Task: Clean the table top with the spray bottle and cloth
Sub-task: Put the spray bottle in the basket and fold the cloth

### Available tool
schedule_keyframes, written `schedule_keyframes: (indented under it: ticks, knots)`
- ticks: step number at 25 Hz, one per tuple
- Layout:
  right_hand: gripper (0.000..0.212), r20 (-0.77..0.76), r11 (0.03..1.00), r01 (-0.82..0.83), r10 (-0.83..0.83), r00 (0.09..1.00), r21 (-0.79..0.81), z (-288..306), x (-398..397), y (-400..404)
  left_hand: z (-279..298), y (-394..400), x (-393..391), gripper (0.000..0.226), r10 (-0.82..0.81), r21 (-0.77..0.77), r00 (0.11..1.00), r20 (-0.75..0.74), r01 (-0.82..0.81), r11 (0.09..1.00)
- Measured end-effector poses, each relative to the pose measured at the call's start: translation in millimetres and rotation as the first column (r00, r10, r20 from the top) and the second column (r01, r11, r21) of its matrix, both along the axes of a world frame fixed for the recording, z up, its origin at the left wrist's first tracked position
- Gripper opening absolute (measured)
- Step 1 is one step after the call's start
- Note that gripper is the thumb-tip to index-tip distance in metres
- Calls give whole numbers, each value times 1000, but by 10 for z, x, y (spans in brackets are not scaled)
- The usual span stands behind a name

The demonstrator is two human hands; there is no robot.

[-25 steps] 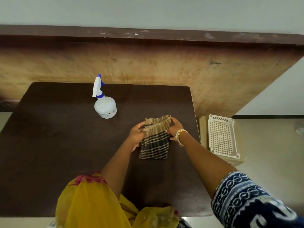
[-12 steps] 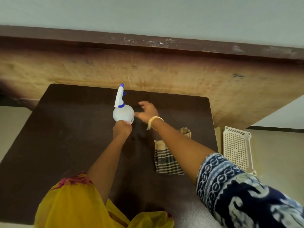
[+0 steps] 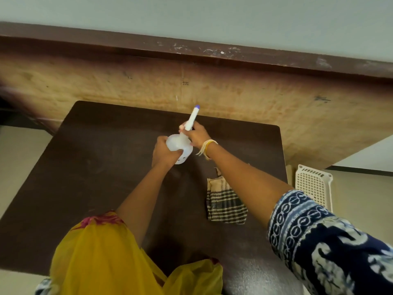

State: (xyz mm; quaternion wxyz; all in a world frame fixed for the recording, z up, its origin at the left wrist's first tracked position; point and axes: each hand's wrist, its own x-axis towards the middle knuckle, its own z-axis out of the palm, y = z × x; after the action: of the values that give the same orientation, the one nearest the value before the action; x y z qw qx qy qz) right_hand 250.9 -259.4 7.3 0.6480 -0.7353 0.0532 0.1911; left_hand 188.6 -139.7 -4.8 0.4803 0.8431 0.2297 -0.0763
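spray bottle (image 3: 180,146) held tilted above dark desk (image 3: 89,167). left hand (image 3: 164,153) fingers wrapped round bottle body; right hand (image 3: 196,135) fingers closed on spray head. folded checked cloth (image 3: 225,204) flat on desk, right of bottle, untouched.

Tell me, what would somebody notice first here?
Probably the white spray bottle in the middle, gripped by both hands: the left hand around its round body, the right hand at its neck. Next, the striped cloth lying folded on the dark table, right of the arms.
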Motion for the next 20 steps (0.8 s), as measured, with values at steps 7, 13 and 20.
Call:
schedule_keyframes:
  ticks: [7, 13, 20]
  knots:
    - [15, -108, 913, 294, -274, 956, 282, 326, -275, -1334, 278, -1007, -28, 59, -344, -39, 939, 29, 345, 938]
    - [13, -174, 750, 485, -459, 871, 450, 650, -691, -2788, 531, -2398, -408, 69, -386, -247, 916, 107, 401, 882]
    - [8, -158, 812, 465, -438, 885, 352, 809, -1245, -4434, 593, -4221, -1119, 68, -217, -393, 966, 139, 255, 883]
